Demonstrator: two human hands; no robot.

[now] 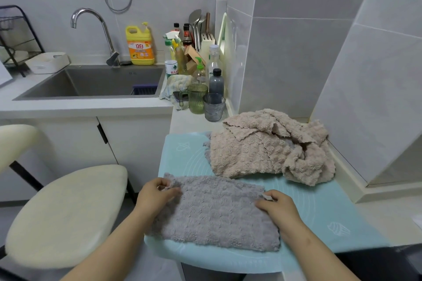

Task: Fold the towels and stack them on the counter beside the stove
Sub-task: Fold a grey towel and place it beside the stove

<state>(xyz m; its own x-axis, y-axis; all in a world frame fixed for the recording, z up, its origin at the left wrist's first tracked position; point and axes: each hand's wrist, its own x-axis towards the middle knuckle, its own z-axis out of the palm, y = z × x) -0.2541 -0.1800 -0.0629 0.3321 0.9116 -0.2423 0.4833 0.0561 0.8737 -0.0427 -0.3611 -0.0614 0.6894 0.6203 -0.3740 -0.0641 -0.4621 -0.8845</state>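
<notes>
Bare mat right of grey towel; beige heap and 2 cups behind.

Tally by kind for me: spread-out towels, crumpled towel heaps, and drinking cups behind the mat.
Spread-out grey towel: 1
Crumpled towel heap: 1
Drinking cups: 2, a green cup and a grey cup
Total: 4

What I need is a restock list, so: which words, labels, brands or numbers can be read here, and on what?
"立白": on the orange label of the yellow detergent jug.
"农夫山": on the white and green label of the water bottle; the rest is hidden.
Labels on the sauce bottles and the stamp on the sink rim: too small to read.
The blue mat: only printed drawings and circles, no readable words.
</notes>
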